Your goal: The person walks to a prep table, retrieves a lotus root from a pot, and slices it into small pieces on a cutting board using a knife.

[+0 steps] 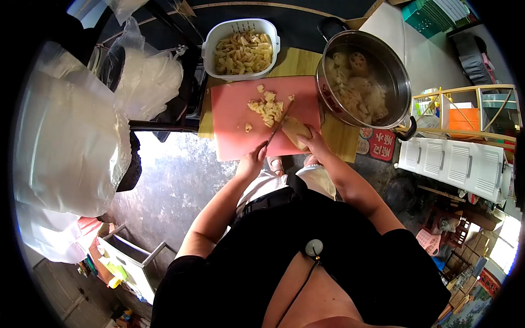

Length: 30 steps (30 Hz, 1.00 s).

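Note:
A pink cutting board (238, 106) lies on a wooden table. My left hand (252, 160) is closed round the handle of a knife (279, 123), whose blade slants up and right across the board. Against the blade's right side rests a pale, oblong piece of lotus root (296, 131), held at its lower right end by my right hand (315, 144). Left of the blade, small cut pieces (267, 109) lie in a loose pile, with a few scattered apart.
Behind the board stands a white basket (276, 46) full of cut pieces. To the right is a large steel pot (403, 82) with lotus root in water. Plastic bags (71, 136) hang at the left. A white slatted box (451, 164) sits at the right.

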{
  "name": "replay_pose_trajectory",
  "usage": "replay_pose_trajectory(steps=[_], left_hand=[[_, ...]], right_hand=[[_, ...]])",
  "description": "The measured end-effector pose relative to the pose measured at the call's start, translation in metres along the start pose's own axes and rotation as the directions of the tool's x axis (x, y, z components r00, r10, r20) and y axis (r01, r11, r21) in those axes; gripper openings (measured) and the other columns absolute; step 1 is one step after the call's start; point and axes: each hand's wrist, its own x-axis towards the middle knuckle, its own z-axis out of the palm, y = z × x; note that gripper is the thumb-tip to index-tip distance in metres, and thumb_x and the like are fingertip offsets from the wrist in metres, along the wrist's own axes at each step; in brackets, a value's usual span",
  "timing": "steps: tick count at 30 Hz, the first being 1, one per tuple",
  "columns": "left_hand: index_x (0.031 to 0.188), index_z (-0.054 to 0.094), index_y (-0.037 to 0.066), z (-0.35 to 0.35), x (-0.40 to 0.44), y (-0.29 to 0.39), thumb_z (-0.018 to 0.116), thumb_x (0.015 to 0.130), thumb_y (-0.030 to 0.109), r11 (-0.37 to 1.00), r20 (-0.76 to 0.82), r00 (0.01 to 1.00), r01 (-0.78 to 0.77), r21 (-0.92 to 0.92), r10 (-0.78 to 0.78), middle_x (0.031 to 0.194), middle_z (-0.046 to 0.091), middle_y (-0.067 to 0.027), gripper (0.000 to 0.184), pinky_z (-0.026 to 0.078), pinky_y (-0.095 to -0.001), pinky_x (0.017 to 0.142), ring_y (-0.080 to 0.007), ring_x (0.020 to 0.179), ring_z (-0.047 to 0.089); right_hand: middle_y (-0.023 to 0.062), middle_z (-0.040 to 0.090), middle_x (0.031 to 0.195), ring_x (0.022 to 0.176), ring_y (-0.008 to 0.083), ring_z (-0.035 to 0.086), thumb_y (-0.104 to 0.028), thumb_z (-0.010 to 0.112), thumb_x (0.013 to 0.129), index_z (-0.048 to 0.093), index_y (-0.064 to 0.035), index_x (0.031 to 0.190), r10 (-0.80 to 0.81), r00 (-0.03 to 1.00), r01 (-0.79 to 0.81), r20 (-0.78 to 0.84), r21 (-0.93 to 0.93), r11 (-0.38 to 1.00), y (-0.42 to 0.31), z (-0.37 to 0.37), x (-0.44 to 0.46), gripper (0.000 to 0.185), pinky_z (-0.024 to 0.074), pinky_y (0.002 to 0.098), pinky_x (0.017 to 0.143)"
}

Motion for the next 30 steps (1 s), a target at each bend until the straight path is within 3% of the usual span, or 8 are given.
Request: replay_pose_trajectory(steps=[5, 9, 10, 13, 19, 23, 25, 30], left_hand=[[0.122, 0.049, 0.003, -0.026, -0.007, 0.04, 0.039, 0.096, 0.026, 0.829, 0.165, 0.949, 0.314, -0.463, -0.268, 0.054, 0.041, 0.0012, 0.036, 0.034, -0.0244, 0.037, -0.008, 0.039, 0.039], [0.119, 0.053, 0.003, -0.021, -0.003, 0.032, 0.041, 0.095, 0.027, 0.994, -0.005, 0.998, -0.06, -0.09, 0.059, 0.057, 0.047, -0.0016, 0.036, 0.035, -0.0251, 0.04, -0.0082, 0.043, 0.043], [0.12, 0.054, 0.006, -0.026, -0.002, 0.05, 0.042, 0.094, 0.028, 0.989, 0.111, 0.983, 0.145, 0.035, -0.148, 0.066, 0.056, -0.0096, 0.035, 0.042, -0.0301, 0.05, -0.0149, 0.052, 0.052], [0.12, 0.054, 0.015, -0.012, 0.004, 0.036, 0.043, 0.093, 0.03, 0.974, 0.07, 0.995, 0.053, 0.221, -0.07, 0.09, 0.062, -0.0211, 0.033, 0.046, -0.0423, 0.074, -0.0377, 0.082, 0.06], [0.122, 0.053, 0.015, -0.008, 0.003, 0.052, 0.044, 0.093, 0.031, 0.916, 0.054, 0.974, 0.186, 0.355, -0.219, 0.094, 0.061, -0.0222, 0.035, 0.046, -0.0422, 0.078, -0.0383, 0.088, 0.059], [0.123, 0.051, 0.016, -0.005, 0.001, 0.022, 0.043, 0.093, 0.032, 0.981, -0.152, 0.983, -0.072, 0.183, 0.101, 0.084, 0.063, -0.0232, 0.035, 0.048, -0.0461, 0.069, -0.0414, 0.078, 0.061], [0.124, 0.051, 0.016, -0.025, -0.005, 0.058, 0.043, 0.093, 0.029, 0.928, 0.093, 0.937, 0.348, -0.133, -0.338, 0.087, 0.063, -0.0234, 0.034, 0.048, -0.0447, 0.072, -0.0404, 0.082, 0.061], [0.122, 0.053, 0.015, -0.018, 0.0, 0.047, 0.04, 0.094, 0.033, 0.973, 0.186, 0.957, 0.229, -0.022, -0.221, 0.094, 0.062, -0.0228, 0.036, 0.047, -0.0441, 0.076, -0.0397, 0.09, 0.059]], right_hand=[[0.006, 0.05, 0.119, 0.101, 0.0205, 0.053, -0.023, 0.065, 0.08, 0.036, -0.0128, 0.133, 0.257, 0.953, -0.302, 0.163, 0.416, 0.858, -0.041, -0.008, -0.017, 0.061, 0.0481, 0.0361, 0.078], [0.0048, 0.05, 0.118, 0.1, 0.0196, 0.053, -0.024, 0.065, 0.08, 0.037, -0.0154, 0.132, 0.269, 0.95, -0.309, 0.156, 0.368, 0.877, -0.044, -0.009, -0.015, 0.06, 0.049, 0.0362, 0.075], [0.0046, 0.05, 0.118, 0.099, 0.0197, 0.054, -0.024, 0.065, 0.08, 0.038, -0.0158, 0.132, 0.253, 0.956, -0.291, 0.151, 0.356, 0.888, -0.042, -0.008, -0.014, 0.059, 0.0491, 0.037, 0.074], [0.0041, 0.051, 0.116, 0.096, 0.0203, 0.055, -0.026, 0.065, 0.08, 0.04, -0.0165, 0.13, 0.204, 0.971, -0.233, 0.126, 0.3, 0.925, -0.036, -0.006, -0.002, 0.056, 0.0494, 0.0383, 0.072], [0.0052, 0.054, 0.11, 0.09, 0.021, 0.057, -0.029, 0.061, 0.082, 0.044, -0.016, 0.124, 0.351, 0.936, -0.318, -0.005, 0.413, 0.853, -0.074, 0.01, -0.025, 0.047, 0.0522, 0.0374, 0.066], [0.0076, 0.055, 0.107, 0.088, 0.0228, 0.059, -0.033, 0.058, 0.084, 0.045, -0.0151, 0.121, 0.399, 0.916, -0.364, 0.036, 0.491, 0.791, -0.053, 0.008, -0.015, 0.043, 0.0542, 0.0391, 0.064], [0.0085, 0.055, 0.106, 0.089, 0.024, 0.059, -0.036, 0.057, 0.084, 0.044, -0.0138, 0.12, 0.388, 0.92, -0.363, 0.047, 0.472, 0.803, -0.047, 0.004, -0.017, 0.044, 0.0543, 0.0403, 0.067], [0.0071, 0.057, 0.103, 0.086, 0.0216, 0.06, -0.04, 0.054, 0.086, 0.044, -0.0141, 0.118, 0.398, 0.912, -0.393, 0.099, 0.488, 0.779, -0.05, -0.003, -0.014, 0.043, 0.0547, 0.0405, 0.068]])
